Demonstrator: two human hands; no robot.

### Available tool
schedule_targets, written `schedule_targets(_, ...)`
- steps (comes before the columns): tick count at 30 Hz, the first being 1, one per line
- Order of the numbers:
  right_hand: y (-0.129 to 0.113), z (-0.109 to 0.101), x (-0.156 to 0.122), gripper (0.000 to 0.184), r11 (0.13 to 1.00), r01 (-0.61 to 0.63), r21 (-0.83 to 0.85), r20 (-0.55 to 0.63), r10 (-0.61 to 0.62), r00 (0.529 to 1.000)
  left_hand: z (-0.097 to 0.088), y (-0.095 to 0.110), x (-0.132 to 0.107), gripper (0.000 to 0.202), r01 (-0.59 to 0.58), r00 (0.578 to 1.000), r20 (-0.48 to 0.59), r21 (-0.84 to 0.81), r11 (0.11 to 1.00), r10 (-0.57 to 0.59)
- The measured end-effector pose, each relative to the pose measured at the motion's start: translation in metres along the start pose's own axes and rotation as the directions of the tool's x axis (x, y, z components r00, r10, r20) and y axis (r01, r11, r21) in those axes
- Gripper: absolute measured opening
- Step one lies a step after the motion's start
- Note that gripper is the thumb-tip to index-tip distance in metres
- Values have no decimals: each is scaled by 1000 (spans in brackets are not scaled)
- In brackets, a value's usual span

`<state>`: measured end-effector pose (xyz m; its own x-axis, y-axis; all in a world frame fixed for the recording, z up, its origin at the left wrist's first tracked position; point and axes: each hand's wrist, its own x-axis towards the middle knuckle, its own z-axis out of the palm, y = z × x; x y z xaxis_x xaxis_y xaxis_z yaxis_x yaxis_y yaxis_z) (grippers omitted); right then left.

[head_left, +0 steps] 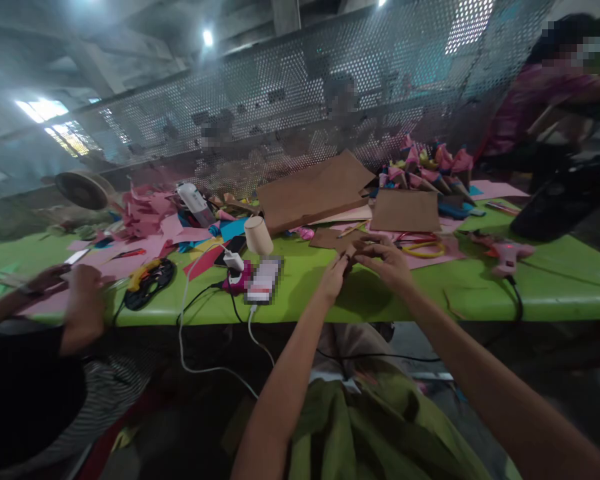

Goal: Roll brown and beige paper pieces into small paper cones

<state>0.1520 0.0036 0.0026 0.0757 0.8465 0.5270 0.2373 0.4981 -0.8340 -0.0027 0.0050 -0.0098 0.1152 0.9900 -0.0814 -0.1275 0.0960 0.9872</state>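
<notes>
My left hand [334,275] and my right hand [387,262] meet above the near part of the green table [300,293]. Between their fingertips is a small brown piece [351,253] that looks like cardboard, partly covered by the fingers. Both hands are closed, pinching it. Just behind them lie a flat brown cardboard sheet [330,239] and a pencil [351,230]. Scissors with red and yellow handles [425,249] rest on pink paper to the right of my right hand. Farther right is a pink glue gun [510,253] with a black cord.
A phone [264,280], a pink power socket [238,279] and a pale cup [258,235] stand left, with cables over the edge. Large cardboard [315,190] and pink paper cones [430,167] lie behind. A co-worker's hands [83,283] are at far left, near a tape dispenser [150,283].
</notes>
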Motion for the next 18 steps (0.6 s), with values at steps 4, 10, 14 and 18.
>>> schedule_targets(4,0,0,-1,26,999,27,-45,-49,-30,998,1,2,0,38,-59,998,-24,67,996,61)
schedule_targets(10,-4,3,-1,32,996,49,-71,-8,-50,999,1,6,-1,40,-203,979,64,145,968,195)
schedule_targets(14,0,2,1,34,997,24,-75,5,-23,1000,4,9,-4,43,-329,938,160,146,933,306)
schedule_targets(18,6,1,2,35,999,-28,-34,-20,27,999,5,12,-8,38,-293,945,187,110,950,270)
